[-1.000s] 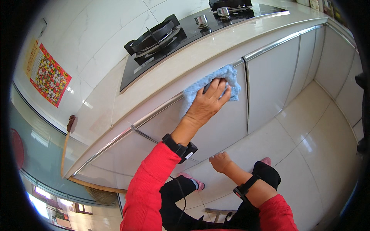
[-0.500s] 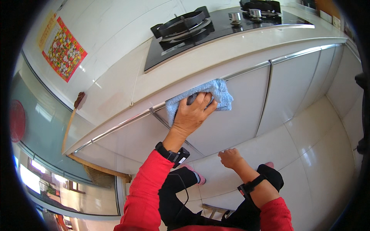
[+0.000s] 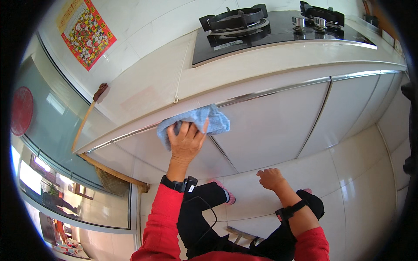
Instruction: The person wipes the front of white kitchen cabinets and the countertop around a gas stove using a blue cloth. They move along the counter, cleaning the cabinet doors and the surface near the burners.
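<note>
Bunched under the fingers of my left hand is a light blue cloth. That hand presses the cloth against the top edge of a pale cabinet front, just below the countertop's front edge. The cloth hides part of the cabinet's metal trim strip. Away from the cabinet, over the floor, hangs my right hand. Its fingers are curled in, and I cannot make out anything in them.
A black gas stove with metal knobs sits on the countertop. A string hangs over the counter edge. To the left, a long wooden-handled broom leans by a glass door. Low between my legs stands a stool.
My left hand has slid left along the cabinet's top edge with the cloth, past the seam between two doors. The view has shifted left too. My right hand stays curled over the floor.
</note>
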A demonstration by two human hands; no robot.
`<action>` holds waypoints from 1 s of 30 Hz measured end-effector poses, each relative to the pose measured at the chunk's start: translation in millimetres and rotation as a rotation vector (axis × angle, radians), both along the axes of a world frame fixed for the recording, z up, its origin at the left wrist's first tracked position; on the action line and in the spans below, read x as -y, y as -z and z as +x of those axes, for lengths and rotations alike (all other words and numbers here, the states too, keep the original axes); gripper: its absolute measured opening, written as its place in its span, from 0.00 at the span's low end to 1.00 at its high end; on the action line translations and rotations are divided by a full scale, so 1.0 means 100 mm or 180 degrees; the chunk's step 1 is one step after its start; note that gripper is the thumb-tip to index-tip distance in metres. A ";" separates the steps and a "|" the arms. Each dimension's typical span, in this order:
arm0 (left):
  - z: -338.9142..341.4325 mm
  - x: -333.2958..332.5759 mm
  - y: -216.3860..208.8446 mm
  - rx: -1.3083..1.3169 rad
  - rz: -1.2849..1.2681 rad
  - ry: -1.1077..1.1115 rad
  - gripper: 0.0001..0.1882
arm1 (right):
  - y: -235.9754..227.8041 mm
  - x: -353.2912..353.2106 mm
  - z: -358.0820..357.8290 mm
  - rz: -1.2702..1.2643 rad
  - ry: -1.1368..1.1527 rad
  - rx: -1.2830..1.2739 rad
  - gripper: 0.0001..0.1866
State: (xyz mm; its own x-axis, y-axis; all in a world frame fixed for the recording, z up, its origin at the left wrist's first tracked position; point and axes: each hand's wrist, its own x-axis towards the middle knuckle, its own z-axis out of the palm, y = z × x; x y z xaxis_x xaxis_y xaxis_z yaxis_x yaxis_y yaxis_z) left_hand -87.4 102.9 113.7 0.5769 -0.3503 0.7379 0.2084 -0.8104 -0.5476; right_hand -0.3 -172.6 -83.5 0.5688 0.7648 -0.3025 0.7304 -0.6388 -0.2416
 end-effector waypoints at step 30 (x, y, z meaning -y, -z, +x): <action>1.15 1.29 0.21 -0.0607 0.0442 0.1081 0.20 | -0.06 -0.06 -0.04 -0.0077 0.0031 -0.0117 0.18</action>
State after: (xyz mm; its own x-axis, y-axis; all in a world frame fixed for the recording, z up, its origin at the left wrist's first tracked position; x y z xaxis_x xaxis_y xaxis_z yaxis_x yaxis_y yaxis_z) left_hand 27.5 -26.0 92.5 0.5332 -0.6330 0.5614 -0.1737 -0.7313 -0.6596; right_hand -4.7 -166.9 -77.6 0.5643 0.7516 -0.3416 0.7151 -0.6518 -0.2526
